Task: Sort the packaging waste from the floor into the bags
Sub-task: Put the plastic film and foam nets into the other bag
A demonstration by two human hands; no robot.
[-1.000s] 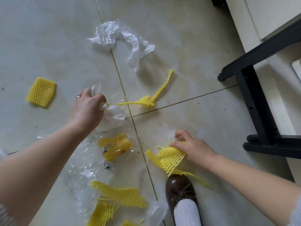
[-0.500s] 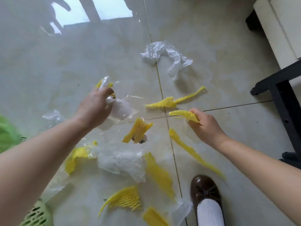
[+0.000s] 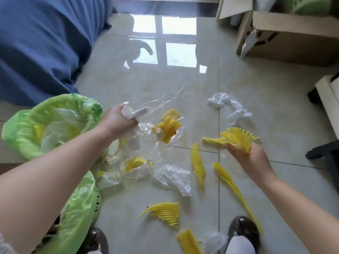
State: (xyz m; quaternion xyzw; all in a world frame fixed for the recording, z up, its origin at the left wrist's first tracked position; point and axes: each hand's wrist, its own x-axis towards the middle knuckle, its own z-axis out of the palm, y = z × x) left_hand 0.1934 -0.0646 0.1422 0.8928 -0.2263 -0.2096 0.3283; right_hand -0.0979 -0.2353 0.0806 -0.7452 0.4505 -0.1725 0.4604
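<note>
My left hand (image 3: 117,121) grips a bunched clear plastic sheet (image 3: 157,114), lifted off the floor; a yellow foam net (image 3: 167,130) hangs inside it. My right hand (image 3: 251,160) holds a fanned yellow foam net (image 3: 237,138) above the floor. Two green bags stand at the left: one open bag (image 3: 45,125) beside my left hand with plastic and yellow pieces inside, and a second green bag (image 3: 80,213) lining a green basket under my left forearm. Several yellow foam nets (image 3: 165,211) and crumpled clear plastic pieces (image 3: 174,178) lie on the tiled floor.
A crumpled white plastic bag (image 3: 229,107) lies farther out on the right. A blue cloth (image 3: 40,44) covers the upper left. A cardboard box (image 3: 286,35) stands upper right, black furniture legs (image 3: 326,154) at the right edge. My brown shoes (image 3: 242,230) are at the bottom.
The view has tilted up, so the green bags, blue cloth and box now show. My left hand has lifted the plastic sheet higher toward the bags; my right hand has risen with its yellow net.
</note>
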